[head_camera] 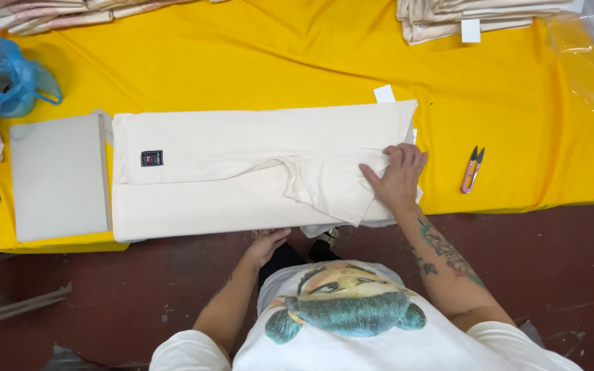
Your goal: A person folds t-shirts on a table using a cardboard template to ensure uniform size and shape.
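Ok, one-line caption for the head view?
Right hand presses folded cream garment on yellow cloth; left hand at its near edge.

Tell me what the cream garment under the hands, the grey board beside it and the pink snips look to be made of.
Cream garment, under the right hand and touched at its near edge by the left hand: soft matte knit, likely cotton; it creases and drapes. Grey board: stiff, flat, matte, probably cardboard or foam. Pink snips: smooth pink handle, plastic or painted metal; dark blades, probably metal.
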